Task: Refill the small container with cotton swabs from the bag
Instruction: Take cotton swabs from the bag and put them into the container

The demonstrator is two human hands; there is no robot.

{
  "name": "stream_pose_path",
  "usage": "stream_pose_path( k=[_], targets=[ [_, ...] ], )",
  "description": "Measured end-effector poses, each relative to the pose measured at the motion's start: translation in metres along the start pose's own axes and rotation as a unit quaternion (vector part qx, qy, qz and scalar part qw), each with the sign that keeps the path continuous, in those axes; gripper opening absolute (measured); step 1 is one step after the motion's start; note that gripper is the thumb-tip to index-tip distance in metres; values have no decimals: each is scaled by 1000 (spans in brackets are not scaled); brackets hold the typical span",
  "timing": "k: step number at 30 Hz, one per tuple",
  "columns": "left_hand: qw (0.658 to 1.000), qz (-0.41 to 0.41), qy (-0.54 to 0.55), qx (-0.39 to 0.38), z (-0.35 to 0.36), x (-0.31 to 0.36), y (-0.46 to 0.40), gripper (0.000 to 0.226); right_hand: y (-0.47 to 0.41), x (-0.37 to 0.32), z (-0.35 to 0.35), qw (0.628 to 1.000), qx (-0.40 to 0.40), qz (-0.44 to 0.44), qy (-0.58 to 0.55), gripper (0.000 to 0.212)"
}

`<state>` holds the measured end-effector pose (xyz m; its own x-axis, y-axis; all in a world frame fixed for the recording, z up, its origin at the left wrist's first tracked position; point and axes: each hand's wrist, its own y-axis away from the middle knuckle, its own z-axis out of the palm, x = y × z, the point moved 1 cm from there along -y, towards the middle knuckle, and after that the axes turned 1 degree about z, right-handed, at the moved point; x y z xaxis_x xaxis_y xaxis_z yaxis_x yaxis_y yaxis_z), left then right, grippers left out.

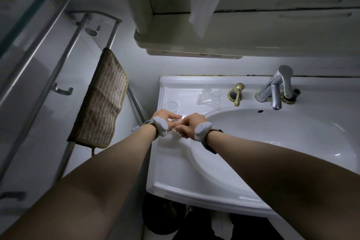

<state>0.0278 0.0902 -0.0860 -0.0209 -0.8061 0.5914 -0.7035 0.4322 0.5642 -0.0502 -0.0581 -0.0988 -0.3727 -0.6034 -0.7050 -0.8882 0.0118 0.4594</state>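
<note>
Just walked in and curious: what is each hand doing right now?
Left hand: fingers curled, gripping a small clear plastic item, likely the container or bag.
Right hand: fingers curled, pinching the same clear plastic item.

We see both forearms bare, no sleeves; the left hand point(163, 118) and the right hand point(192, 124) each carry a rounded pale grey pod at the wrist; dark straps fasten them

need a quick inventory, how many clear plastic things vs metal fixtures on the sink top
clear plastic: 3, the lid, the bag, the small container in both hands
metal fixtures: 2, the brass knob, the chrome faucet
total: 5
</note>
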Motion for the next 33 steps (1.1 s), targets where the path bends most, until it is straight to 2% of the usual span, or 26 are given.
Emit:
stream_pose_path(
  k=[5, 11, 17, 19, 21, 24, 31, 33],
  targets=[
    [1000, -2, 4, -5, 1, -4, -2, 36, -5, -4, 5, 997, 10, 9, 76, 18],
    [1000, 8, 18, -5, 2, -5, -5, 41, 9, -2, -3, 996, 50, 39, -65, 34],
    [998, 33, 32, -53, 1, -13, -5, 41, 0, 7, -6, 991, 43, 122, 31, 42],
    [993, 26, 72, -89, -1, -18, -4, 52, -4, 12, -3, 991, 17, 135, 13, 60],
    [988, 27, 107, -109, -3, -20, -3, 66, -5, 16, 1, 987, -9, 141, -72, 71],
    [990, 30, 100, -97, 1, -22, -5, 74, -7, 17, 5, 984, -26, 127, -121, 60],
    [998, 47, 18, -23, 8, -15, -9, 63, -18, 14, 9, 984, 3, 137, -114, 24],
    [998, 59, -12, -5, 7, -14, -9, 56, -15, 15, 8, 982, -3, 133, -135, 27]
  ],
)
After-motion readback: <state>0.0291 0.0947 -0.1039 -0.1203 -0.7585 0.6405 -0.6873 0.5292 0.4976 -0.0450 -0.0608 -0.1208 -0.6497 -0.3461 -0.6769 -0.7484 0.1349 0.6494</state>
